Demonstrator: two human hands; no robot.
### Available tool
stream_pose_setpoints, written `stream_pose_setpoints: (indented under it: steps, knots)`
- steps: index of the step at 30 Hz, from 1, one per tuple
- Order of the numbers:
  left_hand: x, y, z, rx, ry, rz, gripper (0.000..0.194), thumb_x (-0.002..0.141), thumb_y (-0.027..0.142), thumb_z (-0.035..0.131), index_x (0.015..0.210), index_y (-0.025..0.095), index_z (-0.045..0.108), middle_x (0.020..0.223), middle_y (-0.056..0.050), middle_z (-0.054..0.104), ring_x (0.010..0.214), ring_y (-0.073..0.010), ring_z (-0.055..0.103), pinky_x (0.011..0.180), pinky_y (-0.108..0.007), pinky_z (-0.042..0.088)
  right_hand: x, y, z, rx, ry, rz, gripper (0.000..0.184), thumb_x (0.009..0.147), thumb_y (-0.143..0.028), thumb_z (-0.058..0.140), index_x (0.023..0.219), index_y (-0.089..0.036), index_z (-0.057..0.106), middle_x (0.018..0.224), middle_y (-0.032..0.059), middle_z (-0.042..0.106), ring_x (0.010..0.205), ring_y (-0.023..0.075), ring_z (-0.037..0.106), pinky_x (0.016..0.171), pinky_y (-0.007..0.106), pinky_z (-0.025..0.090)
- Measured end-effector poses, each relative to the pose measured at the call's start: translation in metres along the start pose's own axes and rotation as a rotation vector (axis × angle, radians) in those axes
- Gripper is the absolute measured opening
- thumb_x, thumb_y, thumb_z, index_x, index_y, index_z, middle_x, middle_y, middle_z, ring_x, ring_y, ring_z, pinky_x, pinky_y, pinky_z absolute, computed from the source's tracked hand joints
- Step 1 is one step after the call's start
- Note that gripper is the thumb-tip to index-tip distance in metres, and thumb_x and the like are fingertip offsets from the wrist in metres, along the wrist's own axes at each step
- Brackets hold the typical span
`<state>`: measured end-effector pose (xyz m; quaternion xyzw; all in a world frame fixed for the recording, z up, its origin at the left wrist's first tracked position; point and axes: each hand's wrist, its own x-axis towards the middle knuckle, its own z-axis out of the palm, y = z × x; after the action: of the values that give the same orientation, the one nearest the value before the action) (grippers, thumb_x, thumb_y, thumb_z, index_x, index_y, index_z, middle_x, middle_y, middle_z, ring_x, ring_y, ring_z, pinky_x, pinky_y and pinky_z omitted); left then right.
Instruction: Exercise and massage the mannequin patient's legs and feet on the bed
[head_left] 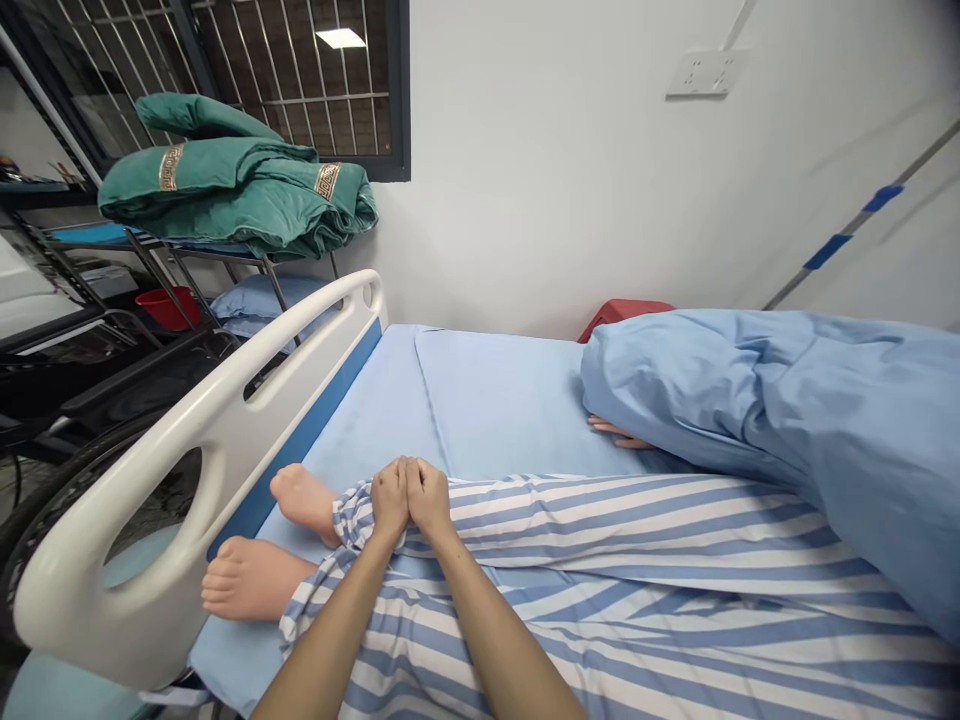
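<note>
Side by side, my left hand (391, 497) and my right hand (428, 495) are closed on the far striped trouser leg (570, 515), just above the ankle. Their thumbs and knuckles touch; the fingertips are hidden, so I cannot tell whether they grip only cloth or the leg too. The legs appear to be a manikin's, with smooth bare feet. The far foot (304, 498) lies left of my hands and the near foot (251, 580) is closer to me. My forearms pass over the near trouser leg (405, 640).
A blue quilt (750, 390) covers the upper body, with a manikin's fingers (619, 432) showing under its edge. The white footboard (225, 420) borders the blue-sheeted bed (495, 380). Beyond it are a wheelchair (135, 390) and folded green bedding (240, 190).
</note>
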<state>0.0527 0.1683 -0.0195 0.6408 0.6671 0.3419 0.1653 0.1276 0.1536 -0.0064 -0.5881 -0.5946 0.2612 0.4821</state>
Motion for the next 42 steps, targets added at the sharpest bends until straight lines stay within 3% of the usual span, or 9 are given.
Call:
stream_pose_setpoints:
  steps: [11,19,30,36,39,42]
  knots:
    - [0.001,0.001,-0.005,-0.051,-0.032,-0.012,0.038,0.09,0.033,0.03,0.067,0.017,0.056,0.067,-0.005,0.063,0.063,-0.0125,0.052,0.064,-0.024,0.036,-0.001,0.0,0.003,-0.084,0.005,-0.013,0.044,0.093,-0.037,0.028,0.059,-0.019,0.05,0.054,0.0004,0.054,0.051,0.0124,0.045,0.052,0.024,0.027]
    - [0.0,-0.003,-0.005,-0.191,0.054,0.001,0.04,0.089,0.035,0.027,0.061,0.018,0.05,0.059,-0.002,0.056,0.056,-0.0113,0.044,0.057,-0.023,0.032,0.006,-0.017,-0.003,-0.346,-0.06,-0.11,0.04,0.092,-0.035,0.033,0.065,-0.019,0.057,0.057,0.0034,0.059,0.052,0.0137,0.047,0.053,0.027,0.023]
    - [-0.004,0.008,-0.006,-0.178,0.016,-0.038,0.038,0.087,0.036,0.03,0.061,0.019,0.052,0.06,-0.002,0.058,0.058,-0.012,0.048,0.061,-0.023,0.034,0.007,0.005,-0.003,-0.035,-0.042,-0.044,0.046,0.094,-0.039,0.026,0.062,-0.019,0.053,0.057,0.001,0.056,0.054,0.0126,0.046,0.053,0.023,0.031]
    - [0.005,0.035,-0.012,-0.454,0.155,-0.111,0.037,0.084,0.04,0.032,0.052,0.021,0.031,0.047,0.005,0.034,0.05,-0.0094,0.034,0.051,-0.023,0.03,0.01,0.008,-0.005,0.067,-0.025,-0.048,0.046,0.093,-0.039,0.025,0.059,-0.019,0.048,0.056,0.0002,0.053,0.054,0.0122,0.044,0.052,0.023,0.03]
    - [0.005,0.039,-0.004,-0.56,0.201,-0.198,0.035,0.084,0.038,0.031,0.053,0.022,0.027,0.048,0.006,0.03,0.05,-0.0089,0.033,0.05,-0.022,0.031,0.011,0.008,-0.006,0.124,0.001,-0.009,0.046,0.092,-0.041,0.025,0.058,-0.019,0.045,0.054,-0.0003,0.05,0.053,0.0121,0.044,0.051,0.024,0.03]
    - [0.001,0.031,0.009,-0.486,0.175,-0.236,0.034,0.083,0.037,0.033,0.053,0.021,0.032,0.048,0.005,0.036,0.051,-0.0095,0.035,0.051,-0.022,0.031,0.011,0.007,-0.007,0.148,0.036,0.032,0.045,0.092,-0.041,0.027,0.056,-0.019,0.043,0.053,-0.0011,0.048,0.051,0.0117,0.042,0.051,0.024,0.03]
